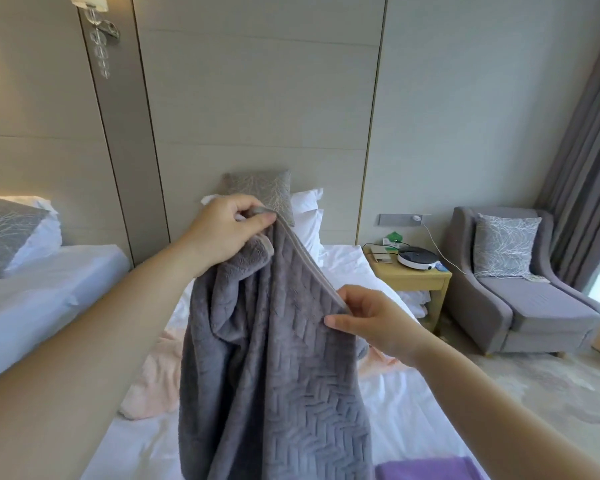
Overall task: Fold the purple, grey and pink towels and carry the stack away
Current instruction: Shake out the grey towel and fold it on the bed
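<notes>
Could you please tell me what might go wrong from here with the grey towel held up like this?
The grey towel hangs bunched from the left hand and right hand, so it may fold crooked. Lowered, it could drag the crumpled pink towel or rumple the purple towel.
</notes>
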### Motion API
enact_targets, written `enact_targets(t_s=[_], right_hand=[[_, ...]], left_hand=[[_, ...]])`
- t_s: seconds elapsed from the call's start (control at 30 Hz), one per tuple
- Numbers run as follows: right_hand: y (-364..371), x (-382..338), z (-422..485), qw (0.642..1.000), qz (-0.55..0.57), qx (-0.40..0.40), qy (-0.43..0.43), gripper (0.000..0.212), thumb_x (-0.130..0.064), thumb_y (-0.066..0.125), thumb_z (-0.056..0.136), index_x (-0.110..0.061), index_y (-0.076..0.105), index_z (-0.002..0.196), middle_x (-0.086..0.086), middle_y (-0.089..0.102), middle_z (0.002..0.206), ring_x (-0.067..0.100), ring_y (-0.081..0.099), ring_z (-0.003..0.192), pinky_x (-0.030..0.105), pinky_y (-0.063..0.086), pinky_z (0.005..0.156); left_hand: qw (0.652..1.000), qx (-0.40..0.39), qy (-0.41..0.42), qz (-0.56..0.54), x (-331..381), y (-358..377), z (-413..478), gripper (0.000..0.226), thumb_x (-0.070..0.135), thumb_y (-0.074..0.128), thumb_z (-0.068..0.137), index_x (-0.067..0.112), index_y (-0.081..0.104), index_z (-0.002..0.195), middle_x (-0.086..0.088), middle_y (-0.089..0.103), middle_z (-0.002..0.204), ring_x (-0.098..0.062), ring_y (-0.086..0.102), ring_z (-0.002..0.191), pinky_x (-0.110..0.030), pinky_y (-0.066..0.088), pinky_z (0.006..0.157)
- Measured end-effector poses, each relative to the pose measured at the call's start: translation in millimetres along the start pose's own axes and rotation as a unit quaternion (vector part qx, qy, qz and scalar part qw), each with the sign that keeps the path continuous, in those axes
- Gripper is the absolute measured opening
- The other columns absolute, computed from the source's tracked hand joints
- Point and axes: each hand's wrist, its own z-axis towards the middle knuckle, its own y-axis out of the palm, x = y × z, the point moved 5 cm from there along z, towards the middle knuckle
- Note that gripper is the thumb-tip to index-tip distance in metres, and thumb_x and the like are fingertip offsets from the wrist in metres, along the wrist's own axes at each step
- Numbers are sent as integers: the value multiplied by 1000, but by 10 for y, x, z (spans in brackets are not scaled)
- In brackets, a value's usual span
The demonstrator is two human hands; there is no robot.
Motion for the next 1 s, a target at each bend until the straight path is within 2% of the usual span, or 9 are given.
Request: enact_targets(t_s=[0.1, 0.17, 0.27, 0.33, 0.43, 0.7, 0.87, 0.93, 1.0], right_hand=[[-61, 149, -11, 999, -19, 21, 21, 19, -26, 79, 73, -18, 61, 73, 2, 58, 76, 15, 56, 75, 33, 45, 72], [-63, 210, -17, 998, -36, 17, 48, 21, -27, 81, 72, -21, 61, 69, 1, 57, 70, 15, 56, 67, 27, 47, 60], [-91, 297, -30, 993, -96, 9, 68, 27, -31, 82, 70, -26, 57, 62, -11, 47, 56, 4, 45, 50, 14, 36, 43], [-108, 341, -44, 984, -169, -3, 56, 28, -36, 81, 69, -30, 54, 62, -15, 44, 55, 0, 40, 49, 10, 33, 48], [-177, 409, -61, 971, -233, -1, 52, 23, -37, 78, 71, -33, 55, 67, -17, 50, 61, 0, 44, 56, 10, 37, 53], [-436, 452, -113, 974, -212, 7, 82, 17, -31, 75, 77, -27, 61, 70, -17, 53, 64, 5, 45, 62, 19, 37, 60], [-490, 398, -71, 975, -186, 106, 60, 16, -32, 71, 81, -25, 61, 72, -10, 55, 65, 4, 47, 61, 18, 39, 59], [-476, 315, -27, 975, -161, 146, 38, 16, -31, 69, 83, -24, 60, 73, -10, 55, 63, 1, 47, 57, 11, 38, 54], [-408, 179, 43, 973, -182, 141, 9, 14, -29, 68, 85, -27, 61, 73, -11, 59, 65, -3, 49, 58, 7, 38, 54]], left_hand=[[997, 77, -9, 16, -91, -165, 56, 9, 24, 64, 89, 18, 68, 84, 16, 53, 47, 3, 43, 41, -7, 29, 43], [991, 126, -42, 32, -208, -237, 64, 11, 28, 64, 89, 20, 67, 82, 12, 54, 56, 1, 46, 50, -10, 33, 48], [980, 180, -82, 31, -381, -303, 51, 12, 30, 63, 88, 20, 64, 82, 10, 55, 67, -5, 48, 61, -17, 36, 55], [973, 212, -93, 21, -458, -365, 28, 12, 29, 63, 89, 18, 63, 84, 11, 54, 69, -5, 47, 62, -13, 35, 54], [964, 238, -114, 22, -583, -432, 1, 19, 27, 62, 89, 12, 59, 78, 0, 55, 70, -18, 49, 69, -25, 37, 62], [938, 307, -156, 41, -907, -703, -78, 23, 27, 58, 89, 4, 61, 86, -18, 64, 91, -34, 59, 89, -34, 42, 73], [942, 274, -184, 62, -1096, -641, -103, 24, 31, 57, 89, 7, 60, 84, -14, 65, 93, -33, 58, 89, -34, 41, 74], [955, 208, -198, 74, -1130, -484, -113, 16, 30, 60, 89, 15, 61, 86, -7, 66, 93, -27, 58, 89, -30, 40, 76], [973, 115, -182, 87, -1074, -241, -151, 9, 27, 66, 87, 20, 62, 92, 0, 66, 96, -20, 60, 93, -26, 40, 80]])
